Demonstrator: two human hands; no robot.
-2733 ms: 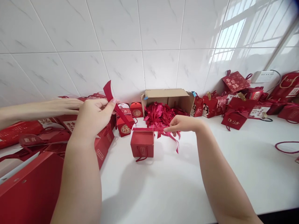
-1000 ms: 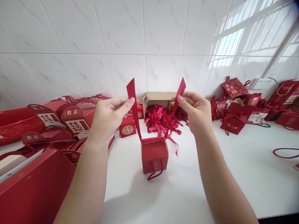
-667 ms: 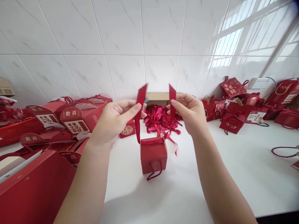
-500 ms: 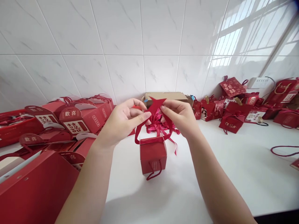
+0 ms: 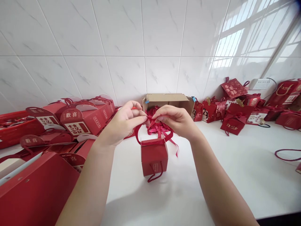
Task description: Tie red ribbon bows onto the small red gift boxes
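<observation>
A small red gift box (image 5: 154, 157) stands on the white table in front of me, with a twisted red cord loop (image 5: 155, 178) hanging on its near side. A red ribbon (image 5: 138, 135) rises in a loop from the top of the box. Above the box, my left hand (image 5: 125, 124) pinches the ribbon between thumb and fingertips. My right hand (image 5: 175, 121) also pinches it, and the fingertips of both hands nearly meet. Part of the ribbon between them is hidden by my fingers.
Behind my hands stands an open cardboard box (image 5: 166, 98) with a pile of red ribbons (image 5: 160, 128) before it. Several red gift boxes (image 5: 77, 121) crowd the left, beside a red tray (image 5: 14, 138). Small red bags (image 5: 235, 121) and a power strip (image 5: 260, 83) are at the right.
My right hand has moved slightly left and down, closer to my left hand. The crossed ribbon ends that stood up between the hands are now drawn down into the fingers.
</observation>
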